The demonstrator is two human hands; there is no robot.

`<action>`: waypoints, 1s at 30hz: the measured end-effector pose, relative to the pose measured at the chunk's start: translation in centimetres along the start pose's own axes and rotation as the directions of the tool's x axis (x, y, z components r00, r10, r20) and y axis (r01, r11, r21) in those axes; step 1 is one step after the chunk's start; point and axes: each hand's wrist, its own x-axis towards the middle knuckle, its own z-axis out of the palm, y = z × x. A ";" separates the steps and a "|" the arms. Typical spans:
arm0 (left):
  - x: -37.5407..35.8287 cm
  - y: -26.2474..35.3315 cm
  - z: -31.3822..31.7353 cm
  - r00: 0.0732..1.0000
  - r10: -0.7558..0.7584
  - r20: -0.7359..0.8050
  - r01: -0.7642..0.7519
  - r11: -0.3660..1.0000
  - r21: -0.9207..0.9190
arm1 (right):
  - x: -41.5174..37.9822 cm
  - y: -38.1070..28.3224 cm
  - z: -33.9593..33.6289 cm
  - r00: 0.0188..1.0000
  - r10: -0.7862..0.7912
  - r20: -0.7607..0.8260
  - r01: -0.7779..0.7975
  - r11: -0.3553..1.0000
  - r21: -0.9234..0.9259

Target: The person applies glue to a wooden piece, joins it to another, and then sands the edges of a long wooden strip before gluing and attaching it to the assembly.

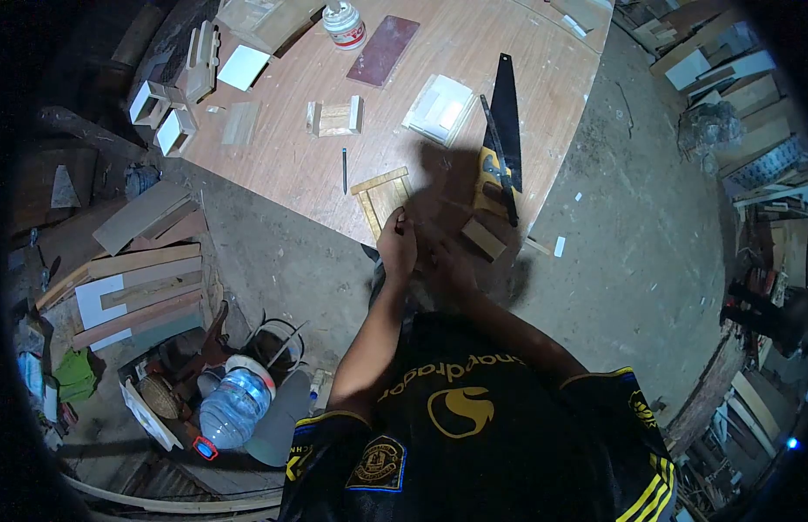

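My left hand [397,244] is at the near edge of the wooden table, against the lower right part of a small wooden frame piece [386,198]. Its fingers are curled together; what they hold, if anything, is too small to name. Just to its right, in shadow, is my right hand [449,265], its fingers too dark to read. A wooden block [484,238] lies right of my right hand. Beyond it are a handsaw [504,113] with a yellow handle and a dark narrow bar [500,161] lying across it. A pencil [344,170] rests left of the frame piece.
The wooden table [291,165] also bears a U-shaped wood piece [334,117], stacked pale panels [440,110], a reddish-brown board [383,52] and a white tub [345,28]. A large water bottle [235,407] and stacked boards [143,291] are on the floor at left.
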 end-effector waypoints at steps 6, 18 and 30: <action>-0.3 0.8 -0.3 1.000 0.002 -0.001 -0.002 1.000 -0.024 | 0.0 -0.5 -0.7 0.997 0.041 0.068 -0.036 0.997 -0.069; -0.3 0.9 -0.1 1.000 -0.026 -0.013 0.026 0.999 -0.034 | 0.4 0.3 -0.1 0.996 -0.085 -0.009 0.085 0.996 -0.005; 0.0 0.5 0.1 1.000 -0.022 -0.008 0.021 0.996 -0.091 | 0.5 1.7 1.3 0.976 -0.218 -0.026 0.212 0.965 -0.153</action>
